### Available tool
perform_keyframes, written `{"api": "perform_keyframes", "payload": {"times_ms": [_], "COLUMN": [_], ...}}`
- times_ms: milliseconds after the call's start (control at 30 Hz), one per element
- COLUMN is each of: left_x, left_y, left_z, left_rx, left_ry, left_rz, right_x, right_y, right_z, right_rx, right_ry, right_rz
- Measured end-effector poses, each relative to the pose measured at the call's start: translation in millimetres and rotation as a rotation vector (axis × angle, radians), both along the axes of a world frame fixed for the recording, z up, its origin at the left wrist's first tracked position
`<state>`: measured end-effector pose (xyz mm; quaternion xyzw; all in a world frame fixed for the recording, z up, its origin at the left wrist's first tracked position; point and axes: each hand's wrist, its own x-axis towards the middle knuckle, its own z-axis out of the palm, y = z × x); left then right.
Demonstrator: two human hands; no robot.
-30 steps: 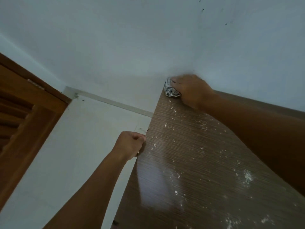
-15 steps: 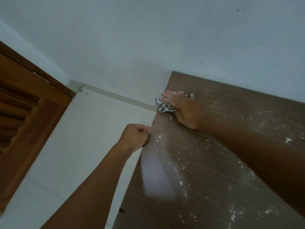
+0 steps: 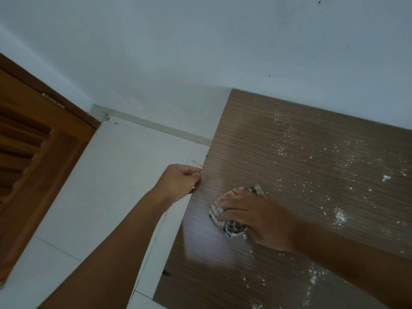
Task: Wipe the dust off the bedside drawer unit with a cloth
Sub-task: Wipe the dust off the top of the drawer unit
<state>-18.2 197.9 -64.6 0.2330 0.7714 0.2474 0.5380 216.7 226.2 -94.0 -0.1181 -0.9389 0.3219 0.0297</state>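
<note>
The bedside drawer unit (image 3: pixel 278 152) shows its dark brown wood-grain top, speckled with white dust toward the right and the near edge. My right hand (image 3: pixel 256 217) presses a crumpled checked cloth (image 3: pixel 225 221) flat on the top, near its left side. The cloth peeks out under and in front of my fingers. My left hand (image 3: pixel 178 184) is curled in a fist against the unit's left edge, gripping it at the side.
A pale wall (image 3: pixel 200 52) runs behind the unit. White floor tiles (image 3: pixel 100 197) lie to the left, with a skirting strip (image 3: pixel 156 128) along the wall. A brown louvred wooden door (image 3: pixel 33 152) stands at far left.
My right hand has dragged the cloth from the far left corner toward me along the left side of the top. The left hand stays on the edge. The view has tilted down.
</note>
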Motion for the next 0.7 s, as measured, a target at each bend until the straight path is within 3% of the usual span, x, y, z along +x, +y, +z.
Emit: {"api": "perform_keyframes", "payload": {"times_ms": [100, 200, 300, 433, 633, 700], "left_x": [6, 8, 8, 9, 7, 7], "left_y": [1, 2, 3, 4, 8, 10], "left_z": [-4, -3, -1, 2, 2, 1], "left_rx": [0.038, 0.026, 0.015, 0.012, -0.024, 0.018], "left_ry": [0.155, 0.162, 0.165, 0.141, 0.145, 0.319], "left_rz": [-0.027, -0.014, -0.008, 0.001, -0.012, -0.156], "right_x": [16, 21, 18, 6, -4, 0], "right_y": [-14, -10, 14, 65, 150, 171], "right_z": [10, 34, 56, 72, 62, 58], "right_rx": [-0.079, -0.287, -0.372, -0.250, 0.110, 0.208], "right_ry": [-0.054, -0.039, 0.066, 0.087, 0.019, -0.023], "right_rz": [-0.024, -0.202, -0.401, -0.494, -0.628, -0.680]}}
